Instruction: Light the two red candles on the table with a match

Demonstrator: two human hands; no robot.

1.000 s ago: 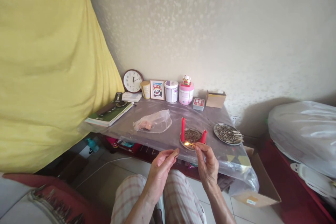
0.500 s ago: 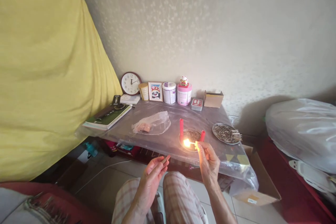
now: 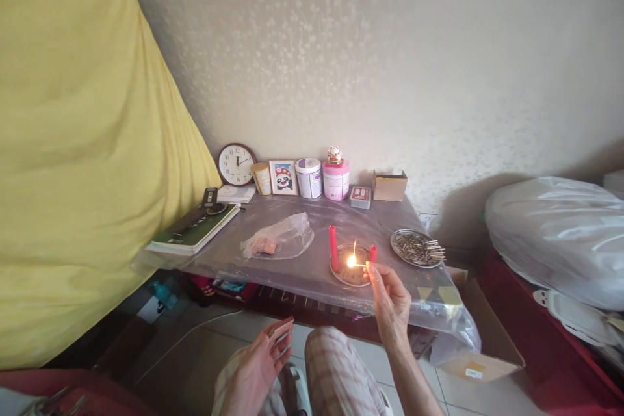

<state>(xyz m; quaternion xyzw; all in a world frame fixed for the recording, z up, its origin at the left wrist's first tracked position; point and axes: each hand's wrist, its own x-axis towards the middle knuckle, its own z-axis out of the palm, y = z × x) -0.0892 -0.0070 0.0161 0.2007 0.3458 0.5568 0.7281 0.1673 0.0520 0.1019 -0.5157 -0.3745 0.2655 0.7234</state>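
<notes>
Pinched between thumb and fingers of my right hand (image 3: 391,302) is a burning match (image 3: 359,265), its flame pointing left. The flame burns over a round metal plate (image 3: 351,281) on the table. On that plate stand two red candles, a tall one (image 3: 333,248) at the left and a short one (image 3: 373,253) at the right, partly behind the match hand; no flame shows on either wick. My left hand (image 3: 260,357) is closed around a small matchbox (image 3: 281,329), low above my lap and in front of the table edge.
On the table (image 3: 273,276) lie a plastic bag (image 3: 280,237) with small boxes, a plate of used matches (image 3: 414,248) and books (image 3: 192,231). A clock (image 3: 236,164), cans (image 3: 309,179) and a cardboard box (image 3: 390,186) line the wall. An open carton (image 3: 487,331) stands right.
My left hand has moved down and left with the matchbox. The match flame has grown taller and thinner, while my right hand stays near the short candle. The view has shifted slightly.
</notes>
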